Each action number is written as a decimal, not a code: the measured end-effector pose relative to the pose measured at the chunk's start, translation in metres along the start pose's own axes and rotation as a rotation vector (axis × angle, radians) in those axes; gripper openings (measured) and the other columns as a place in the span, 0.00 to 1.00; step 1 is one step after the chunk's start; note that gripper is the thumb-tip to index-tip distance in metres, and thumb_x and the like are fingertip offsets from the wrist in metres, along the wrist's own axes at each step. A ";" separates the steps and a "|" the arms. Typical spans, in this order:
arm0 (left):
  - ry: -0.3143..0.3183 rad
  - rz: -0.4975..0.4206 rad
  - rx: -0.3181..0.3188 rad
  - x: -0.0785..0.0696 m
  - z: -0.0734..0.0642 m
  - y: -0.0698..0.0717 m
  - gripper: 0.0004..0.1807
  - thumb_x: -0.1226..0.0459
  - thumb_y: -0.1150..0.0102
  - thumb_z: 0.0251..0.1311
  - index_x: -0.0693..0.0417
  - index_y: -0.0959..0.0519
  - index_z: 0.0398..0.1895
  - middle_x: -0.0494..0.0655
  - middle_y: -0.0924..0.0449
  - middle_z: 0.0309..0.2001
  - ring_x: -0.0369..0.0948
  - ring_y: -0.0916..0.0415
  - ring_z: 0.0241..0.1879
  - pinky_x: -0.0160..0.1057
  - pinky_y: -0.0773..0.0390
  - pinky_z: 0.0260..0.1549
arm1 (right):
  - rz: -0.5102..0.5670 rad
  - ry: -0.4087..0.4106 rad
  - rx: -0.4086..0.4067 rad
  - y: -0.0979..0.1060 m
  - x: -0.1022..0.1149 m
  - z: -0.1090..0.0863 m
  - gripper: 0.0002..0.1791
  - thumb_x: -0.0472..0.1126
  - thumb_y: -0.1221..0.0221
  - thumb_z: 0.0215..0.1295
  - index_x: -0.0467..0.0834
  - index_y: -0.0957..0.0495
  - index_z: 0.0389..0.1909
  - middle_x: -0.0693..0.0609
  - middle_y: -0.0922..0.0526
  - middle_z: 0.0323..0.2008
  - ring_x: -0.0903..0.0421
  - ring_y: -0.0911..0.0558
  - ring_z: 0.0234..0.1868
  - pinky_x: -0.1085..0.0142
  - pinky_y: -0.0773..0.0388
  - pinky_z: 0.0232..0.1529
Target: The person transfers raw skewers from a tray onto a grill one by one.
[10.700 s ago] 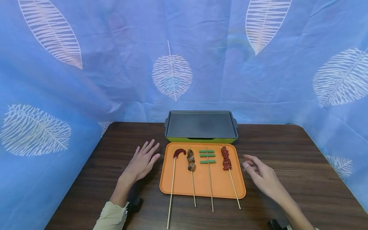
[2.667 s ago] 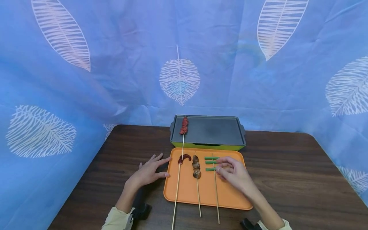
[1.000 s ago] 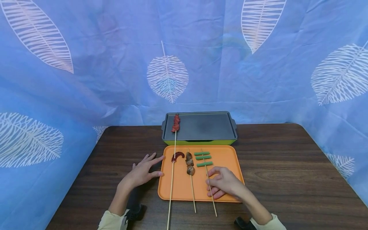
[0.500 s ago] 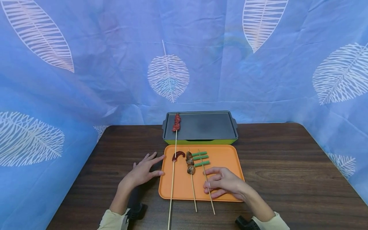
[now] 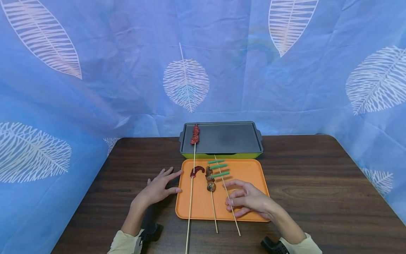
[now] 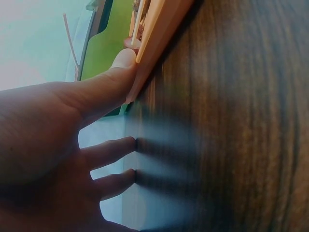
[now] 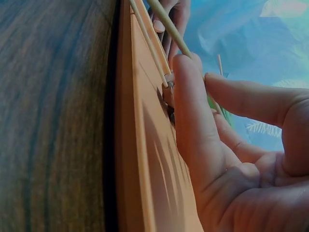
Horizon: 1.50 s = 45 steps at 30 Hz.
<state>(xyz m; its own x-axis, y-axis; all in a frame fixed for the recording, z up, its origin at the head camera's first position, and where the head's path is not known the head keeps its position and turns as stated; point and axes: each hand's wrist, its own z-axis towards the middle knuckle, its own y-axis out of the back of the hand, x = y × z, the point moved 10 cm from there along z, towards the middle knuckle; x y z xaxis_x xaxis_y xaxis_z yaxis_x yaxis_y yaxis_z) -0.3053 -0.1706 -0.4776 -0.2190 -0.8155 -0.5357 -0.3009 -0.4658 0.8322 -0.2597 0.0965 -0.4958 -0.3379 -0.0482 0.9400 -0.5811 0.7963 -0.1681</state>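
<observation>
My right hand (image 5: pixel 248 200) pinches the stick of a skewer with green vegetable pieces (image 5: pixel 219 166), held over the orange tray (image 5: pixel 253 169). In the right wrist view that stick (image 7: pixel 169 26) runs between thumb and fingers, above the tray. The green pieces overlap the skewer of brown chunks (image 5: pixel 210 186) in the head view. My left hand (image 5: pixel 155 190) lies spread at the tray's left edge, its thumb (image 6: pixel 124 59) touching the rim in the left wrist view. A skewer with a dark red curled tentacle (image 5: pixel 197 170) lies on the tray's left side.
Behind the tray stands a green-sided grill with a dark flat plate (image 5: pixel 226 137). A red meat skewer (image 5: pixel 195 134) lies on the plate's left end, its stick reaching forward over the tray. Brown wooden table (image 5: pixel 317 183) surrounds them, with a blue leaf-print cloth (image 5: pixel 234 77) behind.
The red meat skewer went from the tray to the grill plate. My right hand took the green vegetable skewer, which has since lifted and swung left and forward. Lately the left hand stays put.
</observation>
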 end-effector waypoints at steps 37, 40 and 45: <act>0.011 0.018 -0.001 0.003 0.002 -0.004 0.38 0.47 0.34 0.65 0.41 0.33 0.78 0.60 0.45 0.79 0.66 0.56 0.78 0.86 0.56 0.58 | -0.084 0.149 -0.210 0.009 0.055 0.013 0.33 0.37 0.38 0.73 0.44 0.38 0.76 0.36 0.20 0.50 0.39 0.15 0.49 0.45 0.15 0.46; 0.010 0.019 -0.004 0.002 0.002 -0.003 0.38 0.47 0.35 0.65 0.41 0.33 0.78 0.60 0.45 0.79 0.66 0.56 0.78 0.85 0.57 0.58 | -0.090 0.154 -0.243 0.011 0.060 0.018 0.32 0.38 0.39 0.74 0.46 0.37 0.76 0.38 0.19 0.48 0.39 0.16 0.49 0.48 0.15 0.45; 0.013 0.017 -0.011 0.004 0.001 -0.002 0.38 0.47 0.35 0.65 0.41 0.33 0.78 0.60 0.44 0.79 0.65 0.55 0.78 0.85 0.57 0.58 | -0.082 0.149 -0.269 0.012 0.066 0.030 0.31 0.37 0.41 0.76 0.51 0.36 0.76 0.42 0.17 0.45 0.40 0.16 0.48 0.50 0.14 0.45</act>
<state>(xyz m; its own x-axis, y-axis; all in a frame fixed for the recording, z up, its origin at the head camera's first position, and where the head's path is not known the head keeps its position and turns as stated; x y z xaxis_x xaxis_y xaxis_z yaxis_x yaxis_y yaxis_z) -0.3063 -0.1723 -0.4812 -0.2115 -0.8278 -0.5197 -0.2867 -0.4557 0.8427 -0.3110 0.0846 -0.4449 -0.1738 -0.0458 0.9837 -0.3789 0.9251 -0.0239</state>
